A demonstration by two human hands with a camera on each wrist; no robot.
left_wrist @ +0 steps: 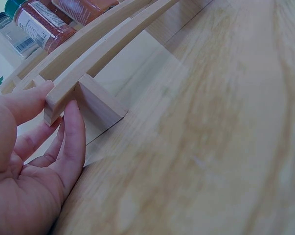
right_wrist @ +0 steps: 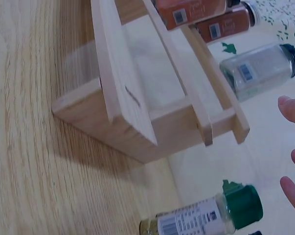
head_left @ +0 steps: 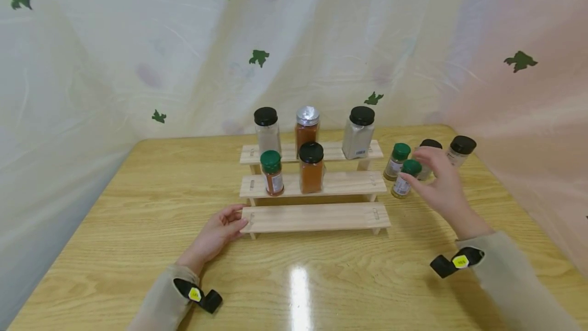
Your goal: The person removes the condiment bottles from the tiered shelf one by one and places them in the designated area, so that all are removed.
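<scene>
A three-step wooden spice rack (head_left: 317,217) stands on the table. My left hand (head_left: 215,235) grips the left end of its lowest step, thumb above and fingers beneath in the left wrist view. My right hand (head_left: 443,190) is over the jars right of the rack, thumb and fingers spread near a small green-capped spice jar (head_left: 401,187). In the right wrist view a gap shows between the fingers (right_wrist: 294,193) and that jar's green cap. Another green-capped jar (head_left: 393,167) stands just behind it. Two black-capped jars, one partly hidden (head_left: 431,143) by the hand and one farther right (head_left: 461,148), stand beyond.
The top step bears two black-capped jars (head_left: 268,137) (head_left: 357,139) of pale contents and a silver-capped orange jar (head_left: 307,134). On the middle step are a green-capped red jar (head_left: 274,180) and a black-capped orange jar (head_left: 311,173). A leaf-patterned curtain (head_left: 197,65) hangs behind the table (head_left: 151,188).
</scene>
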